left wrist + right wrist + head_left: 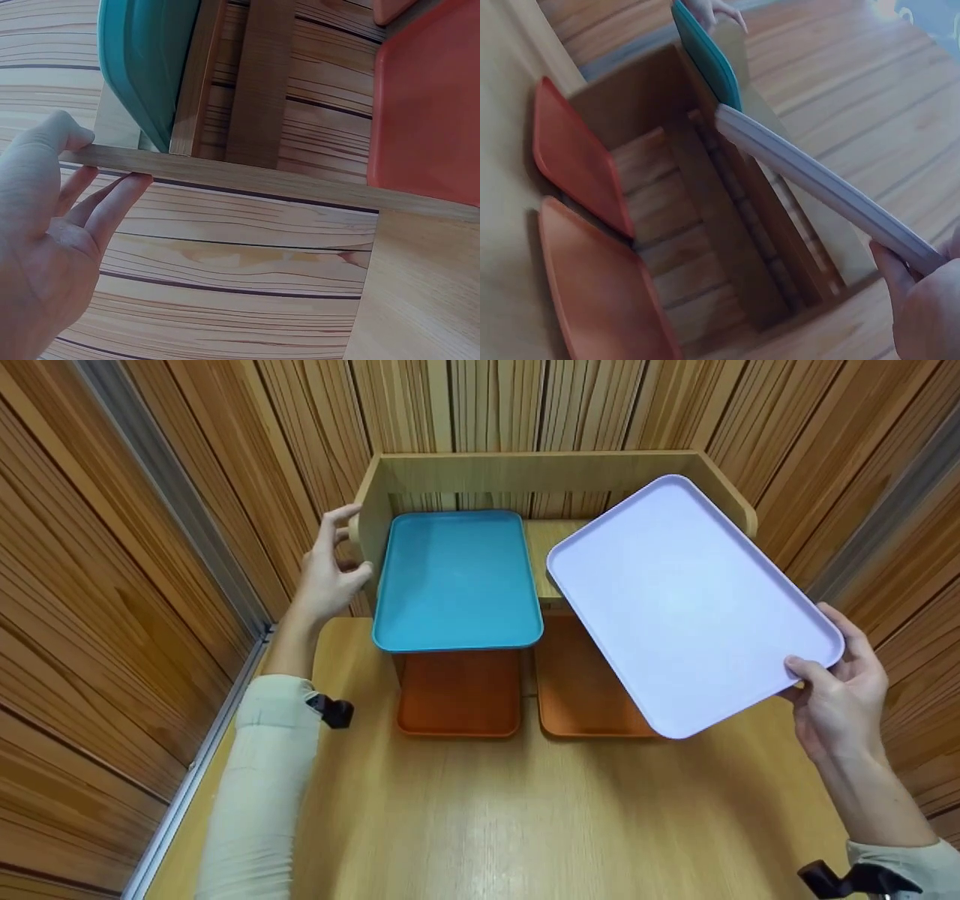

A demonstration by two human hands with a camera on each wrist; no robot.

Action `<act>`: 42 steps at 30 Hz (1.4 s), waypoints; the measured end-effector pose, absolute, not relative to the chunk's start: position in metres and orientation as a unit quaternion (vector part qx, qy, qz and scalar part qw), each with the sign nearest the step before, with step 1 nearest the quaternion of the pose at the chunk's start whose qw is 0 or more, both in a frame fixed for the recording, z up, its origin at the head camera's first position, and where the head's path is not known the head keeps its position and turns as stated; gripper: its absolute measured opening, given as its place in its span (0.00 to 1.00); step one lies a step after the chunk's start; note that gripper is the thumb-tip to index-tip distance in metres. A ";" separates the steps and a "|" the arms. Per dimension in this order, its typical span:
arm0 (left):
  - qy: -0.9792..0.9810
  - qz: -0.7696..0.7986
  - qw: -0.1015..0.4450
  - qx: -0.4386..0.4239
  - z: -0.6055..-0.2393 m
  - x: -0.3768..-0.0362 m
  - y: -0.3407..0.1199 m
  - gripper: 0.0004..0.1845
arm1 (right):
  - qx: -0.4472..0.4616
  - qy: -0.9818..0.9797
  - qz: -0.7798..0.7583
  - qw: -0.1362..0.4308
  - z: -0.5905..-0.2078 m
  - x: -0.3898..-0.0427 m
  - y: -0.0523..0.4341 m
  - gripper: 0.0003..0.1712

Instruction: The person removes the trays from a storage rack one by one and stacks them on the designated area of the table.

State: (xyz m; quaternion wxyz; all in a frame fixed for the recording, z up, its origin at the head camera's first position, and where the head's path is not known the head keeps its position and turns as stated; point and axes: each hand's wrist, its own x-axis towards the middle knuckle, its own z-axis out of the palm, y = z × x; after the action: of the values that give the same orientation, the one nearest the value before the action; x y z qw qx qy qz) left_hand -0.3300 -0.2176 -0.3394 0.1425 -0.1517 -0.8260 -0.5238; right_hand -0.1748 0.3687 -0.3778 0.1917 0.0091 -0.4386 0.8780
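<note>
Lavender tray (686,600): smooth matte plastic, rectangular with rounded corners and a low raised rim; it is being held tilted in the air over the right half of the wooden shelf (540,472), above the right orange tray, and it is not resting on anything.
Right hand (840,697): is clamping the lavender tray at its near right corner, thumb curling over the rim on top and fingers wrapping underneath; in the right wrist view the tray's ribbed edge (817,180) is running into that hand (922,307).
Teal tray (457,581): same rounded rectangular shape, glossy plastic; it is lying flat on the left half of the shelf's upper level, its near edge overhanging the front.
Left hand (330,577): fingers spread apart and relaxed, gripping nothing; it is sitting at the shelf's left side panel, and in the left wrist view the thumb and fingertips (112,191) are touching the panel's thin edge (225,176).
Orange trays: two of them lying side by side on the bench (540,817) beneath the shelf, the left one (459,694) under the teal tray, the right one (581,690) partly hidden by the lavender tray.
Shelf and bench: pale wood with a fine straight grain; the shelf is standing at the bench's far edge against slatted wooden walls (112,585).
</note>
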 end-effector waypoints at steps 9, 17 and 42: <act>-0.826 -0.525 0.139 -0.152 -0.341 -0.330 -0.217 0.42 | 0.070 -0.452 0.869 0.190 -0.376 -0.181 0.392 0.39; -0.829 -0.521 0.138 -0.150 -0.341 -0.332 -0.217 0.42 | 0.112 -0.461 0.864 0.169 -0.379 -0.185 0.411 0.39; -0.829 -0.520 0.136 -0.154 -0.338 -0.332 -0.215 0.42 | 0.290 -0.522 0.798 0.079 -0.416 -0.189 0.443 0.41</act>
State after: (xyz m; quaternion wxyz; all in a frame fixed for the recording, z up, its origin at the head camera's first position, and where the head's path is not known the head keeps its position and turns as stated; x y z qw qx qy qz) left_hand -0.3325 -0.2153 -0.3378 0.1355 -0.1538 -0.8294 -0.5197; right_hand -0.1890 0.4432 -0.4162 0.0791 0.2903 -0.5220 0.7981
